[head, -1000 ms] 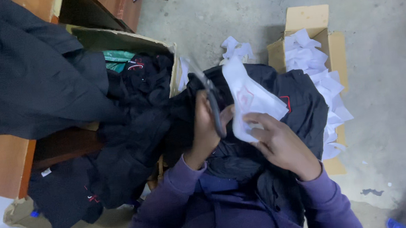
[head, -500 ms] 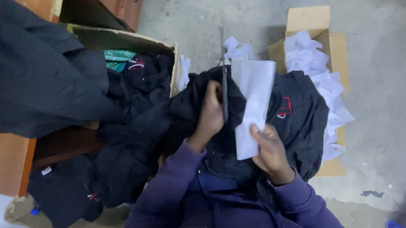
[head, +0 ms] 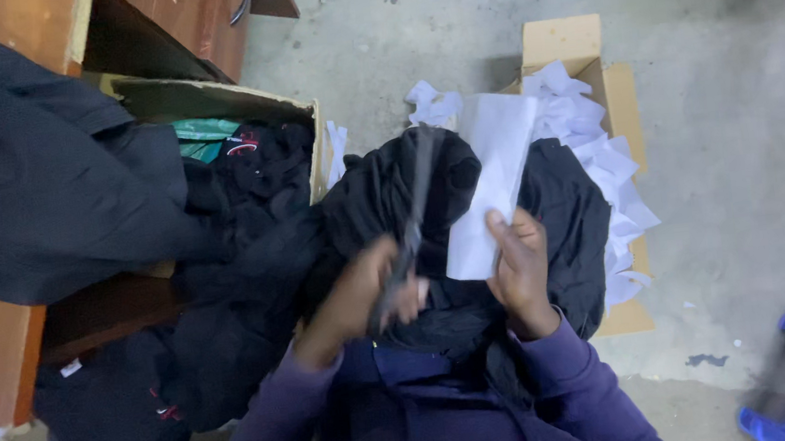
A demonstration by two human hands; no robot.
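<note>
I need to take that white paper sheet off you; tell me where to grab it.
Take the white paper sheet by its free upper end, coming from above. The right hand pinches its lower edge, and the scissors in the left hand crowd its left side.

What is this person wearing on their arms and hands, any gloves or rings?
Both arms are covered by long purple sleeves of soft knit fabric that end at the wrists. The left hand and the right hand are bare: no gloves show, and no ring or watch can be made out, though the picture is blurred. The sleeves look plain, with no stripes or markings.
</note>
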